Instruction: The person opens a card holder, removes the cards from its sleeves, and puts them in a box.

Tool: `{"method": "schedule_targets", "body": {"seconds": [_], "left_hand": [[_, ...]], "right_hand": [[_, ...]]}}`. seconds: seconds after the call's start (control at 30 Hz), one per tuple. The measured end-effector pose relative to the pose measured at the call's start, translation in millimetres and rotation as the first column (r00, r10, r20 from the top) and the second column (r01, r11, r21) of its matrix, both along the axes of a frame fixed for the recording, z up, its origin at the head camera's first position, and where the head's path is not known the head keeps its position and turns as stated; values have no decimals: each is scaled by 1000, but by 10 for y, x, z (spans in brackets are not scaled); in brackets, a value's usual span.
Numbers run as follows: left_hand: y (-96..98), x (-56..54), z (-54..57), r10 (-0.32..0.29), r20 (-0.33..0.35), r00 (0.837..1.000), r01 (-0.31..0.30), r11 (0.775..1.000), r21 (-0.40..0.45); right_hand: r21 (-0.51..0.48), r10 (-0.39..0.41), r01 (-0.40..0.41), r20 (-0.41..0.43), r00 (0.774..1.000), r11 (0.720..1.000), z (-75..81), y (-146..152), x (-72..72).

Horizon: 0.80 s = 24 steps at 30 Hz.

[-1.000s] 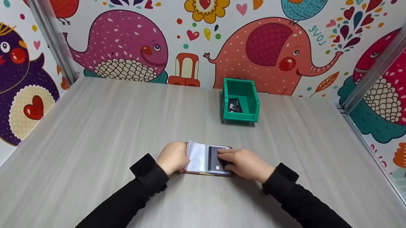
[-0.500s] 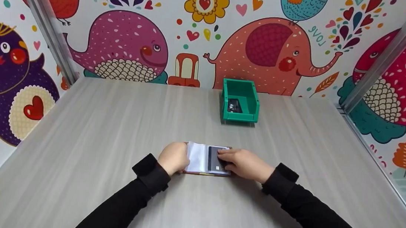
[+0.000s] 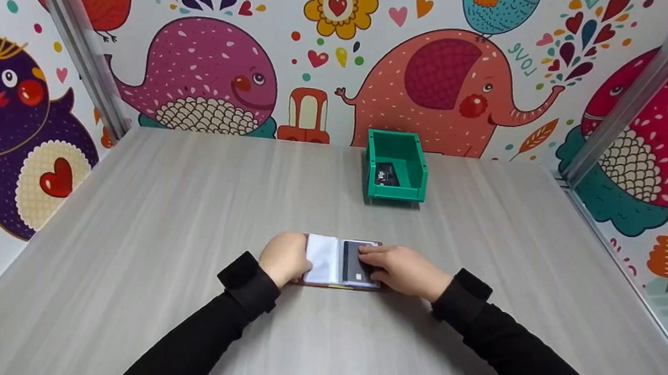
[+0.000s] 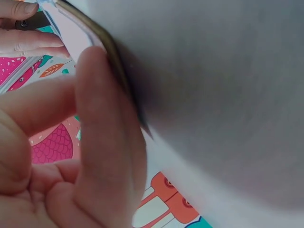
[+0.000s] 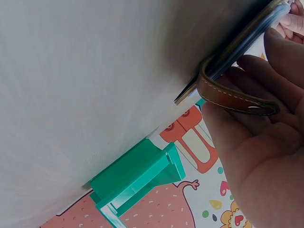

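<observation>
A brown leather card holder (image 3: 330, 286) lies spread on the table, with clear plastic sleeves (image 3: 322, 260) on its left half. A dark grey card (image 3: 352, 269) with a black stripe is on the right half. My left hand (image 3: 285, 259) holds the holder's left edge, thumb over the sleeves. The left wrist view shows that thumb and finger (image 4: 102, 123) at the edge. My right hand (image 3: 408, 271) rests on the card with fairly straight fingers. In the right wrist view, a stitched brown strap (image 5: 232, 99) sticks out beside the right palm; the holder's underside is hidden.
A green plastic bin (image 3: 395, 192) stands at the back of the table, right of centre, with a black card or packet (image 3: 385, 174) inside. Printed wall panels (image 3: 210, 71) and metal posts (image 3: 73, 34) border the pale table (image 3: 198, 199).
The plastic sleeve on the holder's left half has gone from slightly lifted to lying flatter under my left thumb. My right hand has stayed on the card.
</observation>
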State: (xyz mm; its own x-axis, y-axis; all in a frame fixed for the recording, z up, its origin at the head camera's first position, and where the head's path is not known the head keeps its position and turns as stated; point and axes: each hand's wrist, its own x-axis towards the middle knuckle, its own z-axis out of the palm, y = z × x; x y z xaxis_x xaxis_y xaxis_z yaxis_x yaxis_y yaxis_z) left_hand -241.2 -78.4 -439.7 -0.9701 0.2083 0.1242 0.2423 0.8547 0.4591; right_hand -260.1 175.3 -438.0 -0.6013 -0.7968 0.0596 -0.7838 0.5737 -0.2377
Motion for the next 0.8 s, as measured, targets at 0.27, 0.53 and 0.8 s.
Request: {"method": "schedule_targets", "body": {"seconds": [0.27, 0.53, 0.8], "left_hand": [[4, -3, -9, -1, -14, 1000, 1, 1000, 0], [9, 11, 5, -4, -18, 1000, 4, 1000, -6], [9, 31, 28, -4, -9, 1000, 4, 1000, 11]], "right_hand": [[-10, 11, -11, -7, 1000, 1000, -6, 6, -6], [-16, 16, -16, -11, 1000, 1000, -7, 12, -7], [-32, -8, 8, 21, 1000, 999, 15, 3, 8]]}}
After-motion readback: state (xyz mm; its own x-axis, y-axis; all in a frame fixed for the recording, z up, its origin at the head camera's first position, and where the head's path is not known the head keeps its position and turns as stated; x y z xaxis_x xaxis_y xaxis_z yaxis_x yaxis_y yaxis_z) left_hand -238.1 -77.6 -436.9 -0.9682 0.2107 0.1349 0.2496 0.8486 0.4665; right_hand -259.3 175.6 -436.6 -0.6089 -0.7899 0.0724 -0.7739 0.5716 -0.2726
